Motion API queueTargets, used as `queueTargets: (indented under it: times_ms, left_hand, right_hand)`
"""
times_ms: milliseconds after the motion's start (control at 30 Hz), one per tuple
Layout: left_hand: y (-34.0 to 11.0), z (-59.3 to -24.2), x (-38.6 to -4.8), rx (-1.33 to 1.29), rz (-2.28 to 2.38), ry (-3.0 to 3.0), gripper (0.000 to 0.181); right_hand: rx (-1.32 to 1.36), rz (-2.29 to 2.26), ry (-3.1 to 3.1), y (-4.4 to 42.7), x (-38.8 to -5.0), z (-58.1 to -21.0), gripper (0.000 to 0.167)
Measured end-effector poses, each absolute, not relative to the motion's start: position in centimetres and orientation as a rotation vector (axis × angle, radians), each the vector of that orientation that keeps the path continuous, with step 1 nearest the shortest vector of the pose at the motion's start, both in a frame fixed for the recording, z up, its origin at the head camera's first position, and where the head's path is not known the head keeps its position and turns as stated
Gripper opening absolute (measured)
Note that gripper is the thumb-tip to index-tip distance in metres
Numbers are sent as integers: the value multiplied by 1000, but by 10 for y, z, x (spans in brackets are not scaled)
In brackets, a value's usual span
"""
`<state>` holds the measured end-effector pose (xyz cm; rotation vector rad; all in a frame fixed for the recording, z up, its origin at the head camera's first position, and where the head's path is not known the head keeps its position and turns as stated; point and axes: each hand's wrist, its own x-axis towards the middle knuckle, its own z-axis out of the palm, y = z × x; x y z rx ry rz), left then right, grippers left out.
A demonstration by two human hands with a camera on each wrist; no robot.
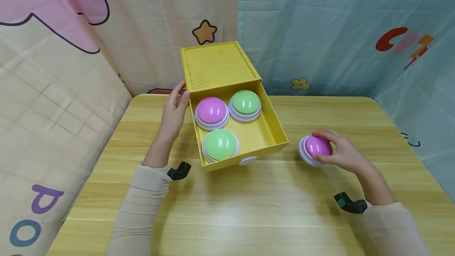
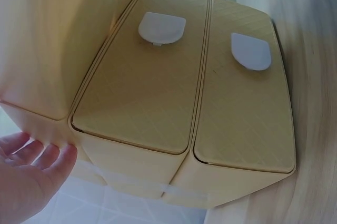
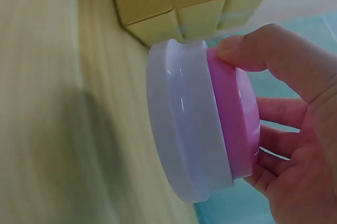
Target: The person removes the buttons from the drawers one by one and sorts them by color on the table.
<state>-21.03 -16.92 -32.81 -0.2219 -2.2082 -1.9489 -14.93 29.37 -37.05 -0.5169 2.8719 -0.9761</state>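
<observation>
My right hand [image 1: 343, 153] grips a pink dome push button [image 1: 317, 145] with a white base, thumb and fingers about its dome. The right wrist view shows this button [image 3: 210, 124] tilted on its side, held off the tabletop with its shadow apart. At the left, the fingers of my left hand [image 1: 174, 110] rest against the side of a yellow drawer cabinet [image 1: 220, 64]. Its top drawer [image 1: 261, 135] is pulled out. Inside lie a pink button [image 1: 211, 110], a green button [image 1: 245, 102] at the back and another green button [image 1: 220, 144] in front.
Two lower drawers [image 2: 137, 81], closed with white handles, show in the left wrist view. The cabinet stands near the back of a wooden table [image 1: 227, 212]. Printed curtains [image 1: 305, 19] hang behind and beside the table.
</observation>
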Motion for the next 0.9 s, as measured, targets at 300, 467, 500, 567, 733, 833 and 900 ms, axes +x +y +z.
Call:
queueTargets:
  times_ms: [300, 467, 500, 567, 733, 833, 900]
  left_hand:
    - [-169, -328, -209, -217, -1939, -2211, 54]
    - [-169, -328, -210, -232, -1942, -2205, 54]
    - [-168, -328, -210, -235, -1942, -2204, 54]
    - [-169, -329, -210, -235, -1941, -2204, 54]
    - [-169, -329, -210, -232, -1946, -2200, 54]
    - [-169, -329, -210, -235, -1951, -2196, 54]
    - [-169, -329, -210, -237, -1950, -2195, 54]
  right_hand:
    - [-403, -976, 2861, 303, -150, -402, 68]
    - [-372, -975, 2846, 310, -151, -412, 70]
    - [-366, -976, 2845, 311, -151, -413, 70]
    - [-351, -979, 2842, 313, -151, -415, 71]
    - [-323, -966, 2825, 317, -152, -415, 72]
    - [-326, -970, 2805, 319, -153, -412, 74]
    - [-343, -1009, 2796, 317, -153, -406, 76]
